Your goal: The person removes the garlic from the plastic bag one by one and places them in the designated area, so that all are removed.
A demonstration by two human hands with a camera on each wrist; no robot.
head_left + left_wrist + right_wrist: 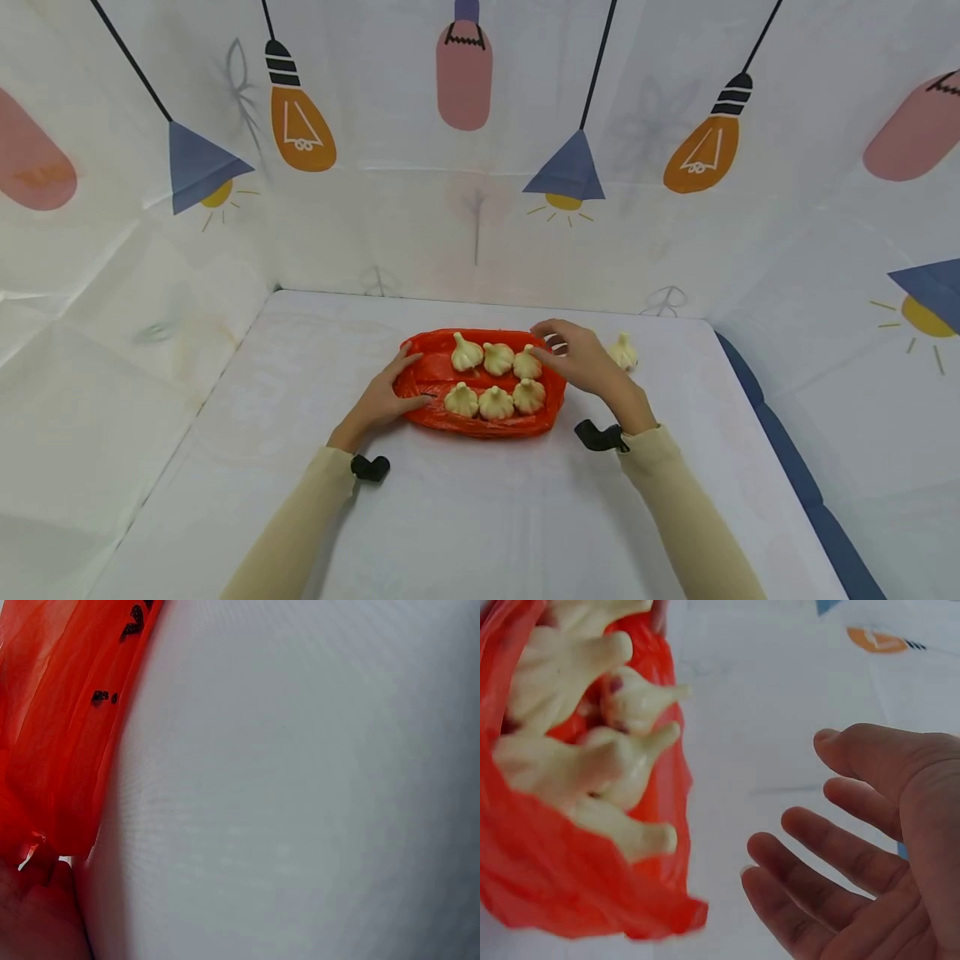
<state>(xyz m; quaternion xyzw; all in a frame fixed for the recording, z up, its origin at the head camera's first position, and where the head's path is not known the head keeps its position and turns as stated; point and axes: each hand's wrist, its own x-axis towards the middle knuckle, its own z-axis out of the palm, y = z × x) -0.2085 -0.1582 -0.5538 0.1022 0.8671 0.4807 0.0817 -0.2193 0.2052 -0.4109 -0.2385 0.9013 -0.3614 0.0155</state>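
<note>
A red, plastic-covered tray (420, 383) lies on the white table. In it, several pale garlic bulbs (496, 403) stand in two rows, stems up. My left hand (381, 400) rests at the tray's left end, fingers and thumb spread along its rim. Dark print shows on the red plastic (75, 735) in the left wrist view. Over the tray's right end hovers my right hand (588, 358), holding nothing. The right wrist view shows its fingers (802, 900) loosely bent and apart from the bulbs. Another garlic bulb (622, 352) sits on the table just beyond the right hand.
The white table (465, 517) extends around the tray. White sheeting (480, 217) printed with lamps and bulbs surrounds it at the back and sides. Along the table's right edge runs a dark blue padded border (795, 458). Each wrist bears a small black device (597, 435).
</note>
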